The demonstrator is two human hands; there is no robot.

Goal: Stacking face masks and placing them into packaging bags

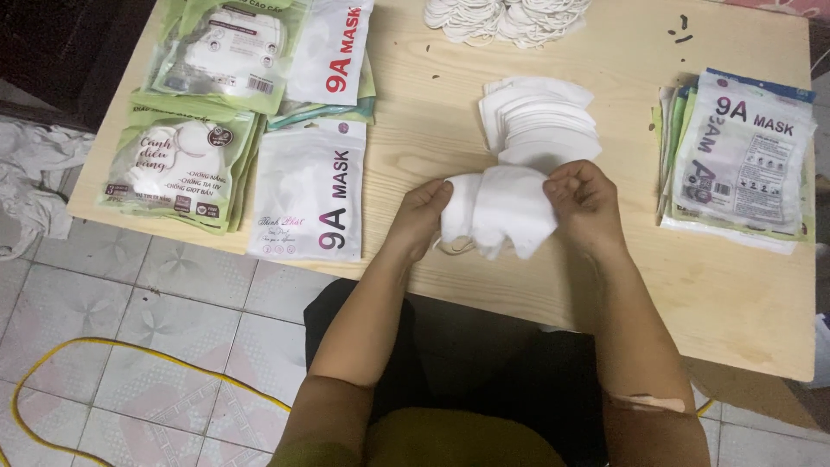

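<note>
Both hands, your left hand (pixel 421 212) and right hand (pixel 581 201), pinch closed on the small bundle of white fabric face masks (pixel 500 210), just below the fanned white mask stack (pixel 538 121). Looks like you're squaring it up; bagging probably needs one hand free.

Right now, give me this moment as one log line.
left hand: grips white masks | right hand: grips same | mask stack: behind | surface: wooden table
</note>
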